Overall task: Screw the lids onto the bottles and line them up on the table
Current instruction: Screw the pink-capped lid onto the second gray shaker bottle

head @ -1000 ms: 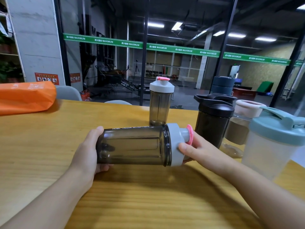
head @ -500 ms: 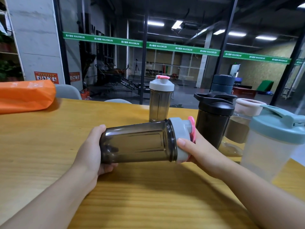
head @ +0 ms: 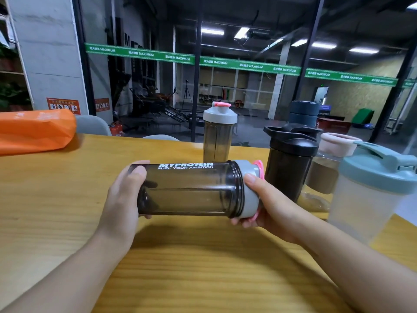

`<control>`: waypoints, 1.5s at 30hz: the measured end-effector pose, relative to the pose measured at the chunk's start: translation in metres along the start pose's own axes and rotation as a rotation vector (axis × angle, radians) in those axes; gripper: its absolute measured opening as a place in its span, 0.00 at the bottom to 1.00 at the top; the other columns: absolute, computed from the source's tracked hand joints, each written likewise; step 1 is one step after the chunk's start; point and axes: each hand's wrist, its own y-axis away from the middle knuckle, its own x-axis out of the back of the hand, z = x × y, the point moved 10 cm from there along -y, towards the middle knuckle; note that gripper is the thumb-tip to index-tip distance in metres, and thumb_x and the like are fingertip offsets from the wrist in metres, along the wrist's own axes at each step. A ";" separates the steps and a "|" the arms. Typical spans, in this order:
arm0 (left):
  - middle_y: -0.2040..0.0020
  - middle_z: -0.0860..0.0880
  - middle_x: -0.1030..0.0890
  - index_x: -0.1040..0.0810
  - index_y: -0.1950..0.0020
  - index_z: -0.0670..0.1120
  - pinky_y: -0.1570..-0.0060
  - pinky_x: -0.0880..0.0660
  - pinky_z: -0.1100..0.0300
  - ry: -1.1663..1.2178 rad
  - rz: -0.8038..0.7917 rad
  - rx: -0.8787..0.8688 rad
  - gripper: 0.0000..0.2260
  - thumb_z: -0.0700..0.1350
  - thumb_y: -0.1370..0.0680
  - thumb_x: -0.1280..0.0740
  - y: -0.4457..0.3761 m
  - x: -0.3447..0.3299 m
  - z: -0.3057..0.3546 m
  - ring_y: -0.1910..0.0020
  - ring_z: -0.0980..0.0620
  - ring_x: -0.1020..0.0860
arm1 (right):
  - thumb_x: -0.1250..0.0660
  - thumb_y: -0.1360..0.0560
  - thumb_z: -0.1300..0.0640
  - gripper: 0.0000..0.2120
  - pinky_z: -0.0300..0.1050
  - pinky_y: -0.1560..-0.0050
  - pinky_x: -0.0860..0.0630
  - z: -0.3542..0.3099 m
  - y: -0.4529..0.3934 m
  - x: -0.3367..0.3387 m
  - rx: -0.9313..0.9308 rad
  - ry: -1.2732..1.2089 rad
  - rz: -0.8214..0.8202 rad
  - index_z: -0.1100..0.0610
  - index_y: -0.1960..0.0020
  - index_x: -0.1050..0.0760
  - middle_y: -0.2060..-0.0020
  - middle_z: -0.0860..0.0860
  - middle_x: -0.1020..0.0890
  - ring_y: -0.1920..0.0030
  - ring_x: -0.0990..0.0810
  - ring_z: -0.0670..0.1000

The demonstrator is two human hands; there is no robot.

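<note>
I see a smoky bottle [head: 189, 188] lying sideways above the table [head: 67, 211], grey lid [head: 249, 188] on, pointing right. Behind it four lidded bottles stand upright: smoky [head: 217, 136], black [head: 290, 163], clear [head: 327, 168], frosted [head: 370, 195].

left hand [head: 123, 195]: fingers curled, gripping | right hand [head: 268, 204]: fingers curled, gripping

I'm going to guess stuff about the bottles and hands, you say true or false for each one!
1. The smoky bottle is held sideways. True.
2. The right hand grips its grey lid. True.
3. The left hand lies flat on the table. False: it holds the bottle's base.
4. The black bottle has no lid. False: a black lid is on.
5. An orange bag lies far left. True.
</note>
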 end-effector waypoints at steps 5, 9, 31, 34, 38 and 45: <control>0.52 0.47 0.22 0.23 0.53 0.72 0.69 0.31 0.56 -0.012 -0.127 0.158 0.16 0.68 0.40 0.38 0.000 -0.013 -0.010 0.61 0.48 0.25 | 0.29 0.39 0.36 0.36 0.42 0.70 0.23 -0.004 -0.001 0.011 0.056 0.036 0.047 0.51 0.37 0.33 0.58 0.58 0.17 0.65 0.18 0.55; 0.58 0.46 0.20 0.29 0.45 0.75 0.79 0.33 0.61 -0.099 -0.156 0.264 0.23 0.79 0.36 0.47 -0.009 -0.014 -0.024 0.72 0.49 0.25 | 0.28 0.43 0.38 0.56 0.46 0.63 0.22 -0.003 -0.002 0.022 0.089 0.133 0.119 0.40 0.24 0.57 0.36 0.57 0.26 0.58 0.17 0.52; 0.43 0.46 0.21 0.25 0.40 0.61 0.52 0.26 0.48 0.112 -0.235 0.280 0.22 0.60 0.34 0.34 0.001 -0.020 -0.029 0.49 0.45 0.23 | 0.29 0.43 0.39 0.57 0.46 0.63 0.21 -0.001 -0.004 0.028 0.103 0.111 0.131 0.39 0.24 0.60 0.39 0.56 0.23 0.57 0.16 0.59; 0.44 0.45 0.22 0.23 0.44 0.63 0.53 0.26 0.47 0.104 -0.198 0.248 0.19 0.58 0.35 0.33 0.000 -0.019 -0.025 0.50 0.45 0.22 | 0.28 0.43 0.40 0.57 0.48 0.60 0.20 -0.002 -0.004 0.028 0.135 0.145 0.123 0.43 0.23 0.57 0.36 0.55 0.26 0.54 0.16 0.56; 0.45 0.45 0.21 0.21 0.46 0.60 0.43 0.29 0.36 0.185 -0.191 0.237 0.18 0.52 0.35 0.31 -0.001 -0.019 -0.020 0.50 0.42 0.22 | 0.28 0.43 0.40 0.56 0.47 0.58 0.21 -0.010 -0.002 0.028 0.187 0.198 0.119 0.46 0.23 0.55 0.37 0.55 0.27 0.54 0.18 0.52; 0.46 0.44 0.17 0.19 0.43 0.59 0.54 0.23 0.49 0.229 -0.276 0.225 0.41 0.56 0.57 0.16 -0.004 -0.014 -0.018 0.54 0.47 0.17 | 0.29 0.41 0.41 0.45 0.54 0.54 0.20 -0.023 0.007 0.019 0.207 0.246 0.118 0.33 0.37 0.58 0.42 0.47 0.26 0.55 0.18 0.49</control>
